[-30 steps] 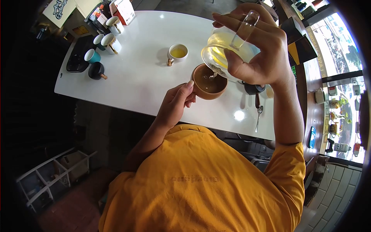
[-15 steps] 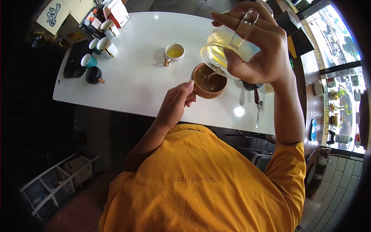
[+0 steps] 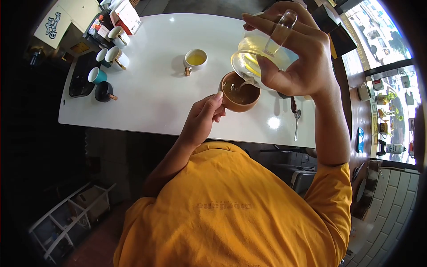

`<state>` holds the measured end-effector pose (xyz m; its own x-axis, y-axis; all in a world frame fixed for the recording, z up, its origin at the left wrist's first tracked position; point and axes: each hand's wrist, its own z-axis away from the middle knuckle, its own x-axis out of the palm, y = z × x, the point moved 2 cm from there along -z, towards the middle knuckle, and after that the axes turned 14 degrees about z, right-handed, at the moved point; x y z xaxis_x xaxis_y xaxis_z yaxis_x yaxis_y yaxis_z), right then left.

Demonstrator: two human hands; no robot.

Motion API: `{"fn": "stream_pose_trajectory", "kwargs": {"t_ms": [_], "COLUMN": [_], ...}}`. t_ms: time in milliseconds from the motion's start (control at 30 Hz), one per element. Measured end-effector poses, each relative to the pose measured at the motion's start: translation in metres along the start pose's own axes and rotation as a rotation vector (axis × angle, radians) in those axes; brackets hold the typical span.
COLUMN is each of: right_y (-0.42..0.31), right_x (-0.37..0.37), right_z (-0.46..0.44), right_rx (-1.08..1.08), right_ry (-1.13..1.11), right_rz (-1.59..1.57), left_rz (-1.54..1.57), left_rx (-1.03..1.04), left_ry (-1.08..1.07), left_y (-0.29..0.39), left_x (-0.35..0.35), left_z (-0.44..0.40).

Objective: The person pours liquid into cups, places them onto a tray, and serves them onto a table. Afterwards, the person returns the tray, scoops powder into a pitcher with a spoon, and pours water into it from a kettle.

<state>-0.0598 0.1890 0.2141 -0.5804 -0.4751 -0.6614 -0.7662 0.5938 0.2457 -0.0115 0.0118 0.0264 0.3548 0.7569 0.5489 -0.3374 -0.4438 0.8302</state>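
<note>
My left hand [image 3: 204, 116] grips a brown cup [image 3: 241, 107] by its left side, over the white table [image 3: 155, 89]. My right hand [image 3: 298, 58] holds a clear glass pitcher [image 3: 249, 51] by its handle, tilted over the cup. Pale yellow liquid runs from the pitcher's lip into the cup, where the surface is rippling. Left of the cup, on the table, stands a white cup [image 3: 196, 59] with yellow liquid and a small brownish handle. A spoon [image 3: 296, 124] lies to the right, near a dark object partly hidden beneath my right hand.
At the table's left stand white mugs [image 3: 118, 58], a teal cup [image 3: 97, 75], a black cup with a wooden handle [image 3: 104, 91] and a black tray [image 3: 82, 79]. Behind them is a red-and-white box [image 3: 126, 17]. A wooden counter [image 3: 356, 98] runs along the right by the window.
The view has turned slightly, so the table and its objects appear shifted left. The pitcher is still tilted over the brown cup, and both hands keep their holds.
</note>
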Motion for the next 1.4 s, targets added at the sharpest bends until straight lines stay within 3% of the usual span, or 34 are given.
{"fn": "stream_pose_trajectory", "kwargs": {"t_ms": [67, 167, 267, 367, 467, 567, 667, 867, 1067, 1167, 1267, 1400], "right_y": [-0.005, -0.011, -0.003, -0.011, -0.013, -0.013, -0.014, -0.014, 0.008, 0.02, 0.036, 0.049], "right_x": [-0.005, -0.01, -0.004, -0.011, -0.009, -0.005, -0.006, 0.006, 0.02, 0.033, 0.059, 0.102], "right_z": [-0.002, -0.006, 0.002, -0.005, -0.008, -0.006, -0.012, -0.009, 0.011, 0.031, 0.045, 0.056], "right_rx": [0.0, 0.14, 0.001, 0.079, 0.138, 0.081, 0.111, 0.016, 0.285, 0.77, 0.906, 0.853], "right_ry": [0.002, -0.213, -0.059, -0.227, -0.253, -0.073, -0.258, -0.164, -0.221, -0.183, -0.045, -0.088], "right_rz": [0.001, 0.081, 0.032, 0.102, 0.087, 0.036, 0.101, 0.146, -0.066, -0.334, -0.465, -0.222], "left_rz": [-0.005, -0.014, -0.027, -0.041, -0.061, -0.078, -0.082, -0.085, -0.075, -0.068, -0.058, -0.077], "left_rx": [-0.004, -0.002, 0.0, -0.003, 0.003, 0.013, 0.014, 0.01, 0.004, 0.002, 0.015, 0.053], "left_ry": [-0.007, -0.013, -0.018, -0.019, -0.026, -0.034, -0.033, -0.011, 0.035, 0.066, 0.106, 0.157], "left_y": [0.0, 0.0, 0.001, 0.003, 0.005, 0.005, 0.006, 0.009, 0.011, 0.016, 0.02, 0.024], "left_x": [0.0, -0.001, -0.002, -0.002, -0.004, -0.007, -0.008, -0.011, -0.02, -0.027, -0.037, -0.057], "left_z": [0.0, -0.001, -0.001, 0.0, 0.001, 0.002, 0.002, 0.005, 0.009, 0.014, 0.022, 0.035]}}
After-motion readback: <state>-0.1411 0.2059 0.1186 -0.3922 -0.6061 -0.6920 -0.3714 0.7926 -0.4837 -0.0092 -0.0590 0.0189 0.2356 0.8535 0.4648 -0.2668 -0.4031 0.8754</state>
